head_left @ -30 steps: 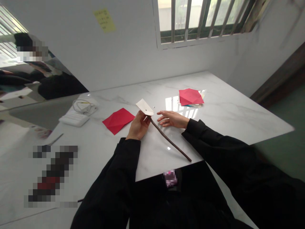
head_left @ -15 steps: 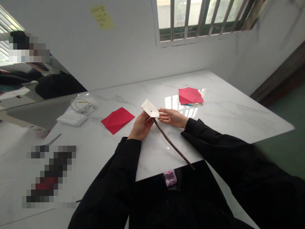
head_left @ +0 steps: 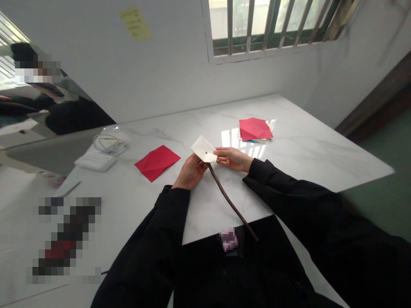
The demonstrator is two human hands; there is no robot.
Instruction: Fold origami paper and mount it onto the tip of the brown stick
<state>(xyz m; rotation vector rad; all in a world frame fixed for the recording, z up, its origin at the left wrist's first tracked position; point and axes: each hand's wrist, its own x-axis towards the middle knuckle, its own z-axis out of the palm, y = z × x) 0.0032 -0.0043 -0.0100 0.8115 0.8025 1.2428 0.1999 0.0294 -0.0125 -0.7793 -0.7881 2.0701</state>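
Observation:
A folded white paper, with a small dark dot near its middle, is held up over the table between my two hands. From under its lower edge a thin brown stick slants down to the right, its far end over my dark clothing. My left hand is closed at the paper's lower left, by the stick's top; part of its fingers is hidden beneath the paper. The fingers of my right hand pinch the paper's right edge. On the table left of my hands lies a creased red paper.
Another red paper tops a small pile at the back right of the marble-look table. A white device with a coiled cable lies at the left. Beyond the partition, a person sits. A barred window is above.
My right fingers have closed on the paper's right edge. The paper has turned to face me more, and the stick's lower end has swung down and slightly left.

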